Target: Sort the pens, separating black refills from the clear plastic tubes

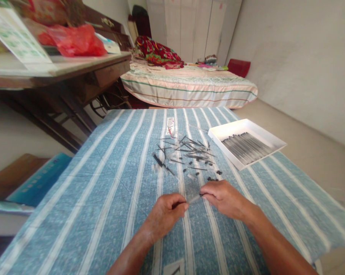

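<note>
Between my two hands spans a thin translucent tube [194,199] with a dark end at the right. My left hand [170,211] is pinched on its left end, and my right hand [219,196] is closed on its dark right end. Just beyond them, thin black rods [194,148] lie in a loose pile with some clear pieces. Several small black caps [209,178] are scattered near my right hand. At the right, a white open box [234,162] holds a row of dark, slender tubes [245,147].
A blue striped cloth [109,172] covers the table. On the left stand a wooden desk [103,70] with a red plastic bag [78,40] and, lower down, a blue box [42,181]. A bed [189,89] is behind the table.
</note>
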The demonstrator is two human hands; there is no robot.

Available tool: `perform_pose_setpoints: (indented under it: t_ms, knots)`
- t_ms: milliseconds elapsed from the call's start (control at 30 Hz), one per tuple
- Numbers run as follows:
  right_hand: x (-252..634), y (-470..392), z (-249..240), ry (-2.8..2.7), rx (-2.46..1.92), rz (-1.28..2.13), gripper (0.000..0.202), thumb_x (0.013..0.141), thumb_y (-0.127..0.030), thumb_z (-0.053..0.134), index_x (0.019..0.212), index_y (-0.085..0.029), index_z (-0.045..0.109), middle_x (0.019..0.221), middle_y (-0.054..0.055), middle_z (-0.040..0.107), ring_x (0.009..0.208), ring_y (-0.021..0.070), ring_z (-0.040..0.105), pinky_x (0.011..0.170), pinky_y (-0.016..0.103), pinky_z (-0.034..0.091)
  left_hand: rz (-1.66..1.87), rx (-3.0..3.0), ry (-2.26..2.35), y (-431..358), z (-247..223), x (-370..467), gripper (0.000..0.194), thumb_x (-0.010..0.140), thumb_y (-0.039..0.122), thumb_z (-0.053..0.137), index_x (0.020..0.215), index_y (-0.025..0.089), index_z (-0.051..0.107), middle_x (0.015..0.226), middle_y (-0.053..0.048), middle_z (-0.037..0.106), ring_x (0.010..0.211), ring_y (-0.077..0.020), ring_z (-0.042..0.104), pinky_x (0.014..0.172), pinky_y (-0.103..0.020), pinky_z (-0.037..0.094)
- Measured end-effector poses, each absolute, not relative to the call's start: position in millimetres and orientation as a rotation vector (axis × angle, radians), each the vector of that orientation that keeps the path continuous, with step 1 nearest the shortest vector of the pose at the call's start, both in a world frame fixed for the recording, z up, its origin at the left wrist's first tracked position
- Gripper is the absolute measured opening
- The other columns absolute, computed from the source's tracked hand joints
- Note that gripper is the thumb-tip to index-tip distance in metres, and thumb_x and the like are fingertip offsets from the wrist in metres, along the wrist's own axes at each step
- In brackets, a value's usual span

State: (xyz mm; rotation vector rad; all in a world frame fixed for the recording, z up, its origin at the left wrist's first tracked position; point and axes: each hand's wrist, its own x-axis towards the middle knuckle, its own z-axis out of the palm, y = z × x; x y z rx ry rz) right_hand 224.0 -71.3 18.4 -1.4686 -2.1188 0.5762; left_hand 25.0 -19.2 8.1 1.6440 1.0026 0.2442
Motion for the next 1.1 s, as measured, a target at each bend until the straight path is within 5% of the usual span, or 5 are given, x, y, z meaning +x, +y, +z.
perform_pose_setpoints:
  t_ms: [500,1100]
  knots:
    - [221.3,-74.3,6.6,-1.354,-1.303,1.291,0.008,0.073,-0.024,0.061,0.074,-0.016,0.063,0.05,-0.004,0.059,0.042,0.0114,0.059,0.041,0.019,0.039,0.196,1.5,0.94,-18.4,17.5,21.6,0.023,0.071,0.037,0.052,0.064,0.016,0.059,0.054,0.003,0.054,0.048,-0.0088,0.043,0.048,-0.02,0.034]
    - [210.7,-109.3,-8.2,-1.132,-1.462,1.24,0.019,0.075,-0.027,0.055,0.062,-0.015,0.055,0.051,-0.005,0.055,0.033,0.0051,0.049,0.034,0.015,0.032,0.039,1.721,0.884,-14.5,19.3,21.8,0.023,0.075,0.033,0.047,0.066,0.014,0.058,0.056,0.004,0.048,0.055,-0.0101,0.044,0.053,-0.021,0.033]
